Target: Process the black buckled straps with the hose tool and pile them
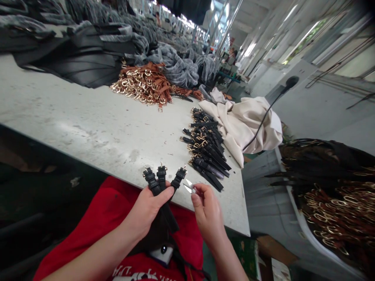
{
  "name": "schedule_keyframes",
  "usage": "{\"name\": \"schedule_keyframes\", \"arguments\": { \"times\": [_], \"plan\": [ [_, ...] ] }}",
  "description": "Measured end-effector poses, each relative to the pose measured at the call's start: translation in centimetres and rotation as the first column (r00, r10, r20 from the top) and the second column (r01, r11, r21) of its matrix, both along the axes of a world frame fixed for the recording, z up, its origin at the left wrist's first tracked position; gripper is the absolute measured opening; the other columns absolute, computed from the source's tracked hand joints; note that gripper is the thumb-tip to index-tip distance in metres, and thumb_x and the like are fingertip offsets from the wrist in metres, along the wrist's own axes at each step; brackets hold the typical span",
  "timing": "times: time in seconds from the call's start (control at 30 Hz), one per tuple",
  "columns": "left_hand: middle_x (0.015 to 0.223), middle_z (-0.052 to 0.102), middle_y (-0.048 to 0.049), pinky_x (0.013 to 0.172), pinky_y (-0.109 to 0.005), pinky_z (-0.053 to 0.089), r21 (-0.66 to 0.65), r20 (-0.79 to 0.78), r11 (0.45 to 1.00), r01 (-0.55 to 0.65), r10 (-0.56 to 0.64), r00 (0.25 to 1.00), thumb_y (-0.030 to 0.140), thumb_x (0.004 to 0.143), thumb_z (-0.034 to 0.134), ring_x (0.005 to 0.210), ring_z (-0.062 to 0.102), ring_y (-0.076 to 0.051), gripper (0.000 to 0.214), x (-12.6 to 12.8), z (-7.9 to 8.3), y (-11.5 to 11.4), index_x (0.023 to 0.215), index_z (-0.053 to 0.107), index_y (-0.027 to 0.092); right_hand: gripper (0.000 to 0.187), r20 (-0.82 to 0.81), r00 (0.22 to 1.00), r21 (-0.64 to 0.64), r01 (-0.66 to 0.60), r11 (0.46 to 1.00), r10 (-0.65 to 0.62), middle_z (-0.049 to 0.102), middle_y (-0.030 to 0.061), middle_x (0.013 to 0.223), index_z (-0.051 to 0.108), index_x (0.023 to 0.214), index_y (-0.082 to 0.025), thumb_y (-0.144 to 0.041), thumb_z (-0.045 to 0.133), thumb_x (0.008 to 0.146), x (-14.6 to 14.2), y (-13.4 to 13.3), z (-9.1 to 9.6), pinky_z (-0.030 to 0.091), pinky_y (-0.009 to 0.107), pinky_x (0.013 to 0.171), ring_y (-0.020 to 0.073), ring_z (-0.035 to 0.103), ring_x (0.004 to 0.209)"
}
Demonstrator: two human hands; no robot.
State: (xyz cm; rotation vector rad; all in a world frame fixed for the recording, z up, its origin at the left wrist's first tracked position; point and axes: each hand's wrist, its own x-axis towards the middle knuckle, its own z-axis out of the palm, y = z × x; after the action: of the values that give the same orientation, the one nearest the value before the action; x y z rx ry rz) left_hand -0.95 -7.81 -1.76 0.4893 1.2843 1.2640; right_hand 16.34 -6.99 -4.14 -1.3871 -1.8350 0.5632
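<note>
Three black buckle straps are fanned out in my left hand, which is closed round them with the thumb on top. Their gold buckles point away from me, and the tails hang below over my lap. My right hand is closed on small scissors. The two silver blades stand apart, close beside the rightmost strap; whether they touch it I cannot tell. The scissors' handles are hidden in my fingers. Just beyond my hands, a pile of black buckle straps lies on the pale table.
Brown straps with gold rings are heaped farther back. Black leather pieces and wrapped grey bundles lie behind. Cream cloth covers the right corner, with a black cable across it. A grey bin holds ringed straps at right.
</note>
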Motion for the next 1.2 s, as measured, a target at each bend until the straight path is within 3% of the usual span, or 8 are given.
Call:
{"name": "schedule_keyframes", "arguments": {
  "times": [0.13,0.27,0.53,0.93,1.2],
  "plan": [
    [0.073,0.065,0.0014,0.078,-0.032,0.045,0.007,-0.058,1.000,0.001,0.000,0.998,0.037,0.057,0.083,0.073,0.058,-0.019,0.033,-0.4,-0.3,-0.4,0.079,0.068,0.018,0.020,0.218,0.976,0.282,-0.041,0.959,-0.023,0.066,0.0072,0.087,0.060,0.102,-0.019,-0.035,0.048,0.098,0.4,0.3,0.1,0.049,0.032,0.067,0.0192,0.062,0.077],
    [0.077,0.067,-0.0001,0.081,-0.032,0.046,0.034,-0.094,0.999,0.020,-0.017,0.995,0.036,0.059,0.082,0.076,0.059,-0.020,0.031,-0.7,-0.6,-0.7,0.080,0.069,0.018,0.018,0.296,0.955,0.375,-0.103,0.921,-0.014,0.065,0.0054,0.080,0.060,0.099,-0.018,-0.031,0.047,0.100,-0.3,0.3,0.3,0.048,0.030,0.066,0.0179,0.060,0.073],
    [0.078,0.068,-0.0011,0.083,-0.034,0.046,0.039,-0.123,0.999,0.032,-0.027,0.992,0.038,0.062,0.081,0.080,0.062,-0.023,0.033,-1.0,-0.8,-1.0,0.083,0.069,0.017,0.021,0.258,0.963,0.265,-0.152,0.952,0.082,0.064,0.0036,0.078,0.061,0.097,-0.018,-0.032,0.046,0.100,-0.1,0.6,0.6,0.046,0.028,0.062,0.0159,0.060,0.069],
    [0.069,0.064,0.0005,0.077,-0.033,0.047,0.008,-0.112,0.999,0.042,-0.040,0.993,0.038,0.057,0.081,0.074,0.060,-0.022,0.032,-0.8,0.0,-1.0,0.079,0.069,0.017,0.020,0.101,0.992,0.110,-0.081,0.991,0.070,0.065,0.0030,0.078,0.061,0.092,-0.020,-0.034,0.048,0.096,0.1,0.2,-0.3,0.047,0.029,0.061,0.0163,0.061,0.068],
    [0.072,0.066,-0.0008,0.079,-0.034,0.047,0.039,-0.181,0.995,0.092,-0.083,0.980,0.035,0.061,0.078,0.074,0.059,-0.021,0.026,-0.9,0.0,-1.1,0.078,0.069,0.018,0.021,0.156,0.982,0.139,-0.127,0.982,0.105,0.065,0.0041,0.080,0.062,0.095,-0.019,-0.035,0.048,0.097,0.4,0.2,0.1,0.046,0.029,0.062,0.0163,0.059,0.068]
  ]
}}
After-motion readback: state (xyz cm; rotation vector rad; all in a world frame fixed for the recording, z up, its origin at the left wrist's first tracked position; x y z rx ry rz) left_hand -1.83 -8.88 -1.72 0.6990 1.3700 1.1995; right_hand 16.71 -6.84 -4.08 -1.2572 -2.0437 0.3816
